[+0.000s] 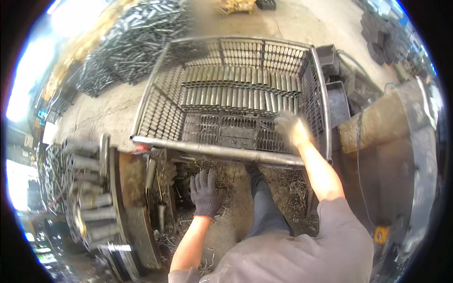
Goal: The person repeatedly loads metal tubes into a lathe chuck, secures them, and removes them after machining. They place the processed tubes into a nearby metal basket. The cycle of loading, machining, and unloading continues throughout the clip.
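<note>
A metal mesh crate stands before me with its top uncovered. Inside it, short steel tubes lie side by side in stacked rows towards the far side, and the perforated floor shows at the near side. My right hand, in a grey glove, reaches over the crate's near rim, close to the right end of the front tubes. Motion smears its fingers, so I cannot tell whether it touches or grips a tube. My left hand, also gloved, hangs in front of the crate with fingers spread and nothing in it.
A large heap of metal pieces lies at the far left. More tubes are piled at my left beside a worn board. Grey bins stand right of the crate, near a large machine housing. Metal shavings litter the floor.
</note>
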A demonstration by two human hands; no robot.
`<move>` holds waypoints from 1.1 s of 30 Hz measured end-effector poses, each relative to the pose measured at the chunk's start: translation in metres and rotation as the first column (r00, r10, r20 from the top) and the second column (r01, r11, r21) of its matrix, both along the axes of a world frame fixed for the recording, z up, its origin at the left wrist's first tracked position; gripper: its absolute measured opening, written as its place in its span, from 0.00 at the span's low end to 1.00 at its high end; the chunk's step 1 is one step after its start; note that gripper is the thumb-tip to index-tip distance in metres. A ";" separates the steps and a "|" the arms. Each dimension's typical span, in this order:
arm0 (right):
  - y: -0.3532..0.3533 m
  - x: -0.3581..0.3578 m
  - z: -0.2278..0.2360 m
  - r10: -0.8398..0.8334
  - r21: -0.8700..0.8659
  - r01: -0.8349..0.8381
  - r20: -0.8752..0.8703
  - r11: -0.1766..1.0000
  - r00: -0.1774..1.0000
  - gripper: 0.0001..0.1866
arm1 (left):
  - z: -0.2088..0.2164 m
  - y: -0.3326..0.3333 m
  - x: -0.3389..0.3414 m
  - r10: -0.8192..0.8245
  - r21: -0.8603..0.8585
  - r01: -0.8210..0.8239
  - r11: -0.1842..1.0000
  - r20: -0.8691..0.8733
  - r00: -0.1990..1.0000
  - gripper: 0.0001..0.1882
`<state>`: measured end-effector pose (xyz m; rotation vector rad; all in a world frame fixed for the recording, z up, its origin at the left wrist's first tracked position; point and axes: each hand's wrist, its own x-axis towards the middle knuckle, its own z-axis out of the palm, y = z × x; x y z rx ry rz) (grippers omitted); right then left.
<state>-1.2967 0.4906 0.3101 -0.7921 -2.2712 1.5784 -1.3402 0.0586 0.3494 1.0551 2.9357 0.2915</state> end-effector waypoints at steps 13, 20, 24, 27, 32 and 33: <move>0.278 -0.321 -0.311 -0.272 0.391 -0.119 0.798 0.913 0.538 0.25 | -0.081 0.137 -0.166 -0.313 -0.149 0.370 0.917 0.306 0.899 0.25; 0.301 -0.376 -0.378 -0.435 0.546 -0.009 0.678 0.838 0.592 0.26 | -0.078 0.152 -0.179 -0.302 -0.174 0.382 0.908 0.362 0.882 0.13; 0.315 -0.373 -0.393 -0.275 0.508 -0.326 0.787 0.797 0.553 0.19 | -0.076 0.157 -0.183 -0.291 -0.150 0.362 0.920 0.357 0.888 0.12; 0.311 -0.351 -0.386 -0.158 0.464 -0.302 0.722 0.833 0.674 0.26 | -0.076 0.153 -0.182 -0.289 -0.129 0.348 0.929 0.337 0.896 0.12; 0.226 -0.275 -0.305 -0.326 -0.652 0.603 0.508 0.459 0.797 0.14 | -0.072 0.137 -0.171 -0.271 -0.127 0.337 0.933 0.367 0.890 0.14; 0.203 -0.260 -0.278 -0.177 -0.683 0.555 0.543 0.475 0.821 0.23 | -0.072 0.136 -0.169 -0.271 -0.116 0.333 0.936 0.366 0.890 0.16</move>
